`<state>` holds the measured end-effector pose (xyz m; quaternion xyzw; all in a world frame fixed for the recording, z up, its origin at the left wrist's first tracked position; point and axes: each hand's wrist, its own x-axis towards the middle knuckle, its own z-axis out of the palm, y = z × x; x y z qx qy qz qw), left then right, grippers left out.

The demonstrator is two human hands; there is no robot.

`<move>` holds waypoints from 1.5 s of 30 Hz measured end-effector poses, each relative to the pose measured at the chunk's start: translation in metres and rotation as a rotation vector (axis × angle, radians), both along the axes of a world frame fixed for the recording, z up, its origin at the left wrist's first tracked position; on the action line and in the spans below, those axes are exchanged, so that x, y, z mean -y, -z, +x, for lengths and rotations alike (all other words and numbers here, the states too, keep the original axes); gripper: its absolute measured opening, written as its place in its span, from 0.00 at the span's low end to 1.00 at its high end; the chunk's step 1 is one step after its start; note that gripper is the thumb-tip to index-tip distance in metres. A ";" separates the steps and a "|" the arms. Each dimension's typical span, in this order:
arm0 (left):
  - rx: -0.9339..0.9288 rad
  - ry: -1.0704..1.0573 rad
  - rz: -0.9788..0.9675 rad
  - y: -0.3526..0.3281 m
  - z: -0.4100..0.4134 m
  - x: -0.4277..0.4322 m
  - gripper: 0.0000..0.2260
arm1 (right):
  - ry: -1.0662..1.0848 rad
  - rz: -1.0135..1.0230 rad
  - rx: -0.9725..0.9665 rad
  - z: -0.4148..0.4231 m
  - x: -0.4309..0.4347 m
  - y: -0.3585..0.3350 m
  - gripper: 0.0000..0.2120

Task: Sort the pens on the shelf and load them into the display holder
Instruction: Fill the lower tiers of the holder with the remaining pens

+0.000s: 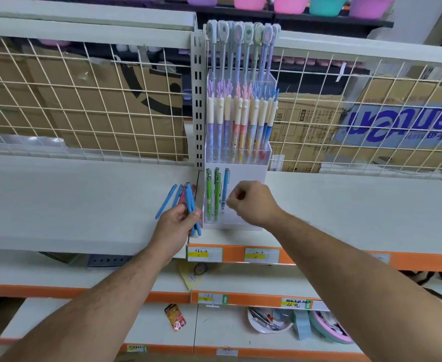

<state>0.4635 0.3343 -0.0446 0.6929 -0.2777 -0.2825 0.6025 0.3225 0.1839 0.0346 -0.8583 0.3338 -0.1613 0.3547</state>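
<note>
the blue pens, likely light, stiff and slick, are best pinched mid-barrel; the left hand grips a bunch at nine o'clock of the display holder. the right hand curls at its front; whether it holds anything cannot be told.

Blue: the held pens in your left hand, 1 loose pen on the white shelf, and 1 slotted pen in the clear display holder. Green: the front-row pens beside it. Middle-row pens: cream caps with pastel purple, pink and blue tufts. Shelf edge: orange. Wire grid: cream. Bowls above: pink, purple, teal.
</note>
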 end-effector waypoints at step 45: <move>0.091 0.003 0.134 -0.009 0.010 -0.009 0.07 | 0.131 -0.102 0.133 0.022 -0.007 -0.017 0.07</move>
